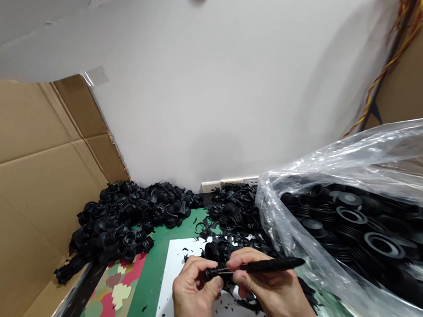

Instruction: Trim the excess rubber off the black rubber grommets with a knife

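Observation:
Just below the middle of the view, my left hand [194,299] pinches a small black ribbed rubber part [210,274] between thumb and fingers. My right hand [273,290] is closed around black-handled tweezers [277,264], held almost level. Their thin metal prongs point left and reach the rubber part; my fingers partly hide where they meet. Under both hands lies a white sheet [168,284] scattered with black rubber scraps. More black trimmings [235,206] are heaped right behind my hands.
A large pile of black ribbed rubber parts [137,211] stands at the back left, beside a cardboard panel [36,187]. At right, a clear plastic bag [277,212] holds many more. A green mat [140,292] covers the table. Twisted wires [387,67] hang at upper right.

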Motion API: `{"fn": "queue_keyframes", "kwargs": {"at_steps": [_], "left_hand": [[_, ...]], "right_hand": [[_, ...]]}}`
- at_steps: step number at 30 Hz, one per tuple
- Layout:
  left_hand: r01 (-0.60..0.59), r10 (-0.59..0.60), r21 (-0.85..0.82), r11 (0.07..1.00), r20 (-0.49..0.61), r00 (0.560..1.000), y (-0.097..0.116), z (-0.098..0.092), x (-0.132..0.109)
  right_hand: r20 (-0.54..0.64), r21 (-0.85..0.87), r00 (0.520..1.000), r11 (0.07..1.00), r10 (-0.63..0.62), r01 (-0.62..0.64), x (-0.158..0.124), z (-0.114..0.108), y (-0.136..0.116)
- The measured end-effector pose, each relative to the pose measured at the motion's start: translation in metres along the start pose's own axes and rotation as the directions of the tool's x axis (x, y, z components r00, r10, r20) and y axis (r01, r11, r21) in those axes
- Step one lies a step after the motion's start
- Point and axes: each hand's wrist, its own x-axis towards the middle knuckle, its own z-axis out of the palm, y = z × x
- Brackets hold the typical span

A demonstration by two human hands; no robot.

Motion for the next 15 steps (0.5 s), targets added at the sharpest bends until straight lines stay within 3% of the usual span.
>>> {"fn": "queue_keyframes", "kwargs": {"at_steps": [10,13,15], "left_hand": [[-0.036,0.036,0.047,0.998,0.003,0.999,-0.003,-0.001,0.0],[-0.043,0.044,0.05,0.998,-0.008,0.999,-0.004,-0.001,0.0],[-0.038,0.039,0.047,0.998,-0.016,0.999,-0.003,0.001,0.0]], "right_hand": [[0.019,0.012,0.999,0.999,-0.041,0.041,0.001,-0.002,0.005],[0.075,-0.051,0.989,0.99,-0.129,0.133,0.001,-0.003,0.014],[0.108,-0.104,0.963,0.961,-0.247,0.258,0.001,-0.003,0.017]]}}
